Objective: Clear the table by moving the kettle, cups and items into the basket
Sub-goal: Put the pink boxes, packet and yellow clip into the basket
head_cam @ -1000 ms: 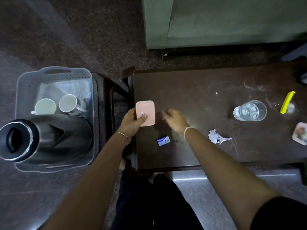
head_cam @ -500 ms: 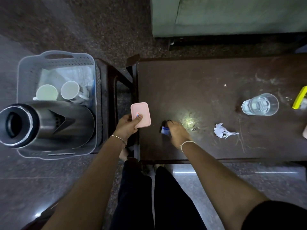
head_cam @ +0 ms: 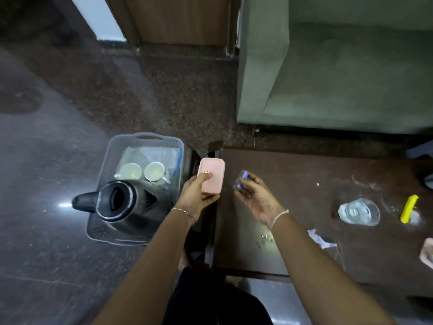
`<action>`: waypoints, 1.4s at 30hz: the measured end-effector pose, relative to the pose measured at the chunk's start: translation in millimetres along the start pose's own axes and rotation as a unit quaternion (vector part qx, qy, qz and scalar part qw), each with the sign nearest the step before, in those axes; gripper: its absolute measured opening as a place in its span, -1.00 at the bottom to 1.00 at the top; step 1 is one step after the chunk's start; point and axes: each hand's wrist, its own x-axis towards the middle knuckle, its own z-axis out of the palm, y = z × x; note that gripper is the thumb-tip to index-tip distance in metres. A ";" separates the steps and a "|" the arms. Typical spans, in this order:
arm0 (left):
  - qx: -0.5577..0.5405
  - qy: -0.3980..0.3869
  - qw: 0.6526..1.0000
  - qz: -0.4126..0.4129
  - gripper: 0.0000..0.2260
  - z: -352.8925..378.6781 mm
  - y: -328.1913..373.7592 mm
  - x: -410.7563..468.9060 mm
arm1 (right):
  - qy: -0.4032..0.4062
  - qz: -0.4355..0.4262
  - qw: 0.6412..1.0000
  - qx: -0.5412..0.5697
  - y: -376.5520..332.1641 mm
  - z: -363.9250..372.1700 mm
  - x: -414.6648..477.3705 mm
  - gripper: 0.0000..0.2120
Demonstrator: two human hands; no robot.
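My left hand [head_cam: 195, 195] grips a pink box [head_cam: 211, 174] over the gap between the grey basket [head_cam: 110, 160] and the dark table [head_cam: 316, 174]. A small blue packet [head_cam: 243, 178] is pinched in the fingers of my right hand [head_cam: 255, 195], lifted above the table's left part. The basket stands on the floor at the left. A steel kettle [head_cam: 121, 202] and two white cups [head_cam: 141, 171] sit in it. On the table's right side lie a glass tumbler [head_cam: 359, 211], a yellow item [head_cam: 408, 208] and a crumpled paper scrap [head_cam: 319, 239].
A green sofa [head_cam: 339, 66] stands beyond the table. A dark wooden chair frame [head_cam: 200, 231] sits between basket and table. Small metal bits [head_cam: 263, 240] lie on the table near my right wrist. A pale coaster-like item [head_cam: 427, 253] is at the right edge.
My right hand picked the blue packet off the table and raised it. My left hand carried the pink box a little left toward the basket. The camera tilted up.
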 end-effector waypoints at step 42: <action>0.653 0.157 0.723 0.158 -0.73 -239.9 180.1 144.2 | 0.168 -0.063 0.947 -0.266 90.6 265.6 106.6 -0.71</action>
